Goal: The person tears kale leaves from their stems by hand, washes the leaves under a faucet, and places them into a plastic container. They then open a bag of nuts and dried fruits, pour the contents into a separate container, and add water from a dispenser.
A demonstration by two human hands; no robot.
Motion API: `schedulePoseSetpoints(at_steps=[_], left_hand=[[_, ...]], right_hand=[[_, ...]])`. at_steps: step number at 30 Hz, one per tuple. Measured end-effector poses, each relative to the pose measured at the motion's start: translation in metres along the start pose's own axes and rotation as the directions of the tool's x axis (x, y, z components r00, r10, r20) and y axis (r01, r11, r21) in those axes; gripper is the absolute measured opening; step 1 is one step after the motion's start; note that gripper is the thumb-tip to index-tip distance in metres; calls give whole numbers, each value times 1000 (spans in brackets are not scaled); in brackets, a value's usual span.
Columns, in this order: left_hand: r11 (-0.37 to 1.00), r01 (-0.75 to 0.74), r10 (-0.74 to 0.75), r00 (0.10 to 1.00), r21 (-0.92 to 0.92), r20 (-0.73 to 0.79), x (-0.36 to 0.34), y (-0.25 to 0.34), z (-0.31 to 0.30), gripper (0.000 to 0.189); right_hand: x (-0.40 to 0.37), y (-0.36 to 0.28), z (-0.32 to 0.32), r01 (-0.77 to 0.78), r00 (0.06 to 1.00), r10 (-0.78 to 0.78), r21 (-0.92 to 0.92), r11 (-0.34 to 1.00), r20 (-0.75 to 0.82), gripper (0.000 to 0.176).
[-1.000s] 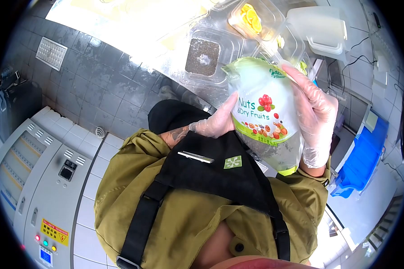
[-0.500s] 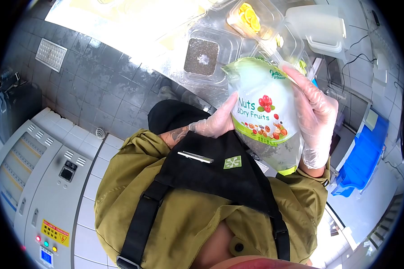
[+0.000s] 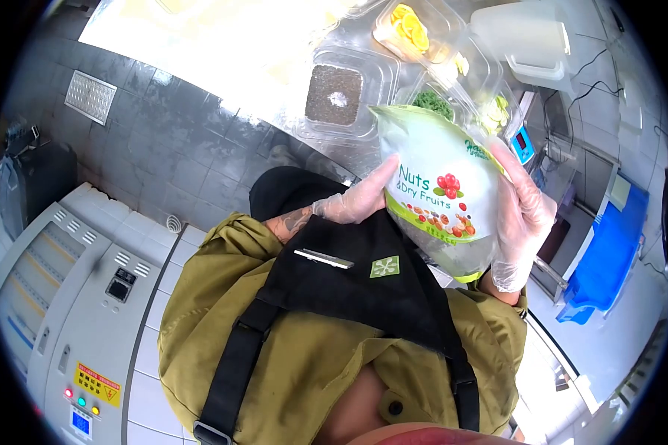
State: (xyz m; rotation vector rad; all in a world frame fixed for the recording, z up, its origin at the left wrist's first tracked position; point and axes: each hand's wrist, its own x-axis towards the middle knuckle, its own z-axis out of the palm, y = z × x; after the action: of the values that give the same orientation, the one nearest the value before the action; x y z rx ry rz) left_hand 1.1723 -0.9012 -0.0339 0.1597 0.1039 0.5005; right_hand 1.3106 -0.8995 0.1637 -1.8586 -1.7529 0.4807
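I hold a white and green bag (image 3: pixel 438 159) printed "Nuts & Dry Fruits" up in front of my chest with both gloved hands. My left hand (image 3: pixel 355 200) presses against the bag's left side, thumb up along its edge. My right hand (image 3: pixel 523 215) wraps around the right side and back of the bag. The bag's top points toward the steel counter (image 3: pixel 274 70). A clear plastic tub of dark seeds (image 3: pixel 335 93) sits on the counter just beyond the bag.
More clear tubs stand on the counter: one with yellow slices (image 3: pixel 407 24), one with green bits (image 3: pixel 432 102). A white lidded tub (image 3: pixel 531 37) is at the far right. A blue bin (image 3: pixel 608 256) is right of me, a grey machine (image 3: pixel 74 297) to my left.
The bag has tilted and slid slightly down and right in my hands. The tub with green bits behind it has come into sight.
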Motion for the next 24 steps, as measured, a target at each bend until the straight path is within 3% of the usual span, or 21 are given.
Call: schedulePoseSetpoints(at_steps=[3, 12, 14, 19, 24], left_hand=[[998, 34, -33, 999, 46, -16, 0, 2, -1, 59], [981, 70, -52, 993, 180, -103, 2, 3, -7, 57], [977, 81, -54, 989, 196, -139, 2, 2, -5, 57], [946, 34, 41, 974, 323, -222, 2, -8, -8, 55], [821, 13, 151, 959, 571, -238, 0, -4, 0, 51]], right_hand=[[-12, -3, -3, -89, 995, 91, 49, 995, -40, 35], [-44, 18, -7, -23, 976, 26, 15, 1000, -214, 25], [-52, 22, -9, -69, 972, 78, 51, 996, -223, 24], [-67, 26, -10, -164, 946, 186, 105, 981, -267, 23], [-95, 48, -9, -274, 863, 304, 132, 953, -403, 22]])
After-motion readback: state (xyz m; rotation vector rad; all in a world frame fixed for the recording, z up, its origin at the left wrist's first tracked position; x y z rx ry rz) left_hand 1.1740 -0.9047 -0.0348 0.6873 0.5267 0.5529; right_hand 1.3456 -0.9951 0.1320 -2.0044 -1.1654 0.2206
